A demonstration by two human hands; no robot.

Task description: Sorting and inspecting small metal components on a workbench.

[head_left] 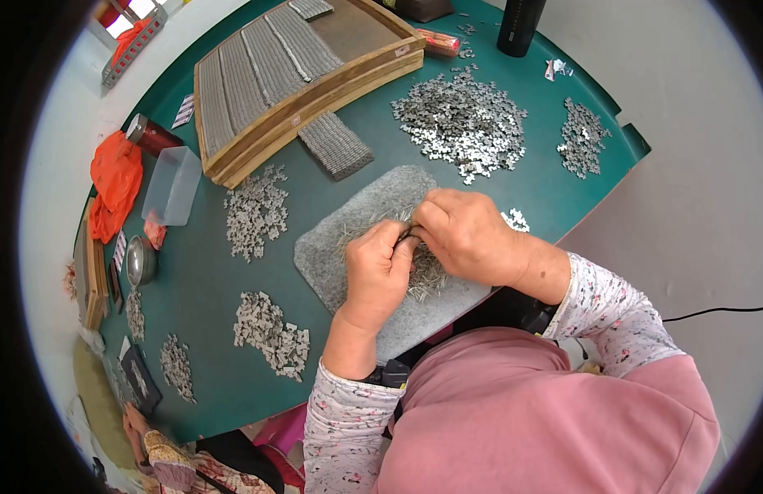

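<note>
1. Fingertips of both hands meet at centre frame, pinched together on something small and dark; what exactly it is cannot be made out.
2. Left hand (pixel 379 276) curls in from the lower middle, fingers bent and pressed against the right hand (pixel 468 235), which arches over from the right.
3. Both hover right above the grey felt pad (pixel 373 206), where a heap of thin metal pins (pixel 427 280) lies just under the knuckles.
4. Upper right of the frame: a big pile of small metal pieces (pixel 464 119) on the green table (pixel 200 272).
5. Upper left: a wooden tray (pixel 316 90) filled with neat grey rows.
6. Left edge: a clear plastic box (pixel 172 185) beside orange cloth (pixel 114 181).
</note>
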